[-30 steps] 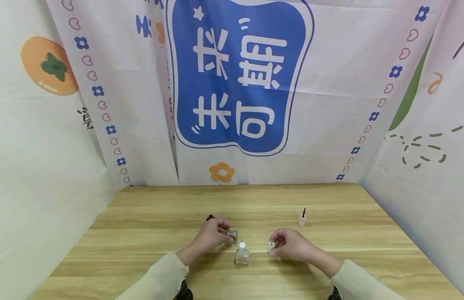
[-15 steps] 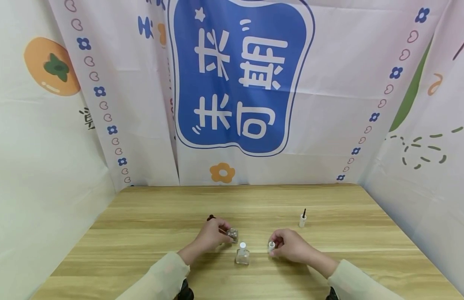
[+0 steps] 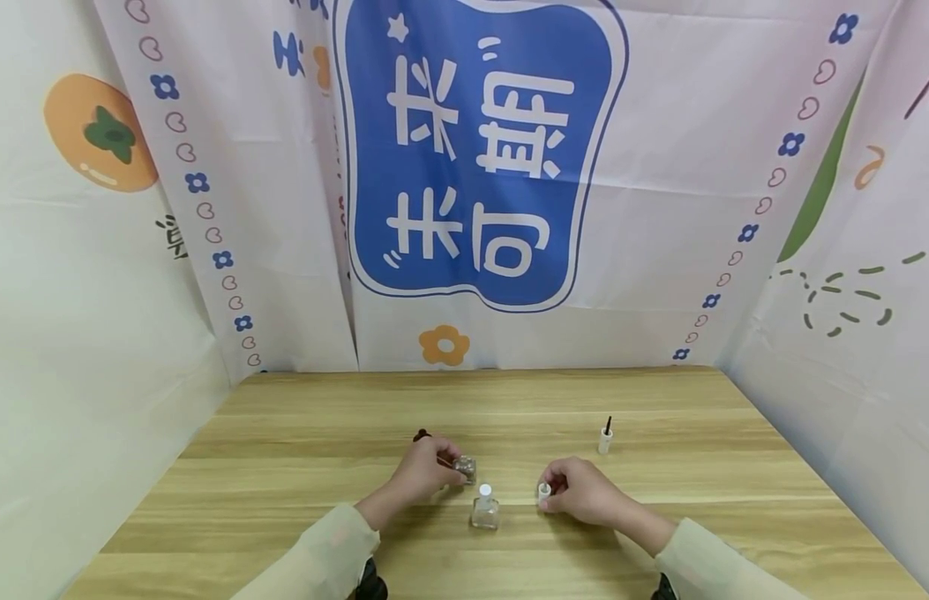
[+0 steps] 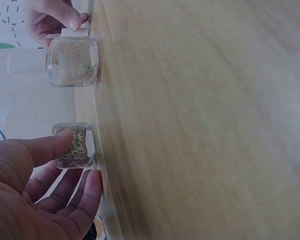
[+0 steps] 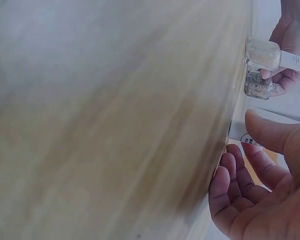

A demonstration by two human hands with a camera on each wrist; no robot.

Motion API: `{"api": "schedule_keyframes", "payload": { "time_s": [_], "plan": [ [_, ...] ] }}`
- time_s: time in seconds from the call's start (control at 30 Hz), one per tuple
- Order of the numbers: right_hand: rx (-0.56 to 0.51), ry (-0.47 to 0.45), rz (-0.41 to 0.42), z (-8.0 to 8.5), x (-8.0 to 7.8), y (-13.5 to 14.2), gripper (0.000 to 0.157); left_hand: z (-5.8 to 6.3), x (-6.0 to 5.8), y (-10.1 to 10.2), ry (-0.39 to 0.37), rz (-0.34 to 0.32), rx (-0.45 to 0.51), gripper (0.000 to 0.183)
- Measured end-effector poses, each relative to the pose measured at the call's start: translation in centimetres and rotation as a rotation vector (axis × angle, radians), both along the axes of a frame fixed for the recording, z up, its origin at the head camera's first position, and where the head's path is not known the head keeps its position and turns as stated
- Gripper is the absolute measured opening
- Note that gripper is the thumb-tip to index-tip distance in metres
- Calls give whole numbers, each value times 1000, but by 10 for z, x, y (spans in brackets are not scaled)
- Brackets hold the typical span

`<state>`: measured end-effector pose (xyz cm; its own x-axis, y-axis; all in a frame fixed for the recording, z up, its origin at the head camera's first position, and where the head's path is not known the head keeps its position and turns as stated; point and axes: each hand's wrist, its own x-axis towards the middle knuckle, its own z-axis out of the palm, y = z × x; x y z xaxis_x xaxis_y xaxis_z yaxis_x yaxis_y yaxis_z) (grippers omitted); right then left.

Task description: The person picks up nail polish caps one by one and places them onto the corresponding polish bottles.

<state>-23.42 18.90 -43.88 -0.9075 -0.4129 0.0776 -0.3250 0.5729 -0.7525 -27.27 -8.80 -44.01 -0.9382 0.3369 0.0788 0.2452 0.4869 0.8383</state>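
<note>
Steadying small parts on the wooden table [image 3: 322,408] looks like our step, one item per hand. Far left: a dark object [image 3: 422,434] sits just past our left hand [image 3: 427,467]; mostly hidden, can't tell what it is. Left hand has the glitter bottle [image 3: 467,471] in a pinch, thumb on the near side, fingers on the far side, spread no wider than the glass body. For a good hold, we'd pinch low, base flat on the wood, no extra squeeze: smooth glass will probably slip or pivot. Middle: the clear bottle [image 3: 485,513] stands upright, white top [image 3: 485,490] on, between our hands and near the glitter bottle. We should give it room; a stray knuckle could tip it. Right hand [image 3: 584,490] pinches the small white cap [image 3: 544,493] between thumb and finger, other fingers curled loosely, holding nothing. Light, square pressure should do; a sideways push would likely topple something that narrow. What's inside it, we can't tell. Far right: a brush cap [image 3: 605,442] stands by itself, black brush up, beyond the right hand, touching neither hand.
</note>
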Motion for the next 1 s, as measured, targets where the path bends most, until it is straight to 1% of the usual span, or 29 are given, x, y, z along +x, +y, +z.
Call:
{"api": "schedule_keyframes", "payload": {
  "time_s": [0.17,0.33,0.6,0.87,1.0],
  "plan": [
    [-10,0,-1,0,-1,1,15,0,1,0,1,4,11,23],
    [-36,-5,-9,5,-1,4,15,1,1,-1,-20,11,31,23],
    [-49,-37,-36,15,-1,8,12,6,4,-2,-32,13,55,22],
    [-44,-40,-47,25,2,7,13,12,7,-4,-38,14,76,21],
    [-81,-61,-39,29,2,7,16,17,10,-5,-39,3,103,23]
  ]
}}
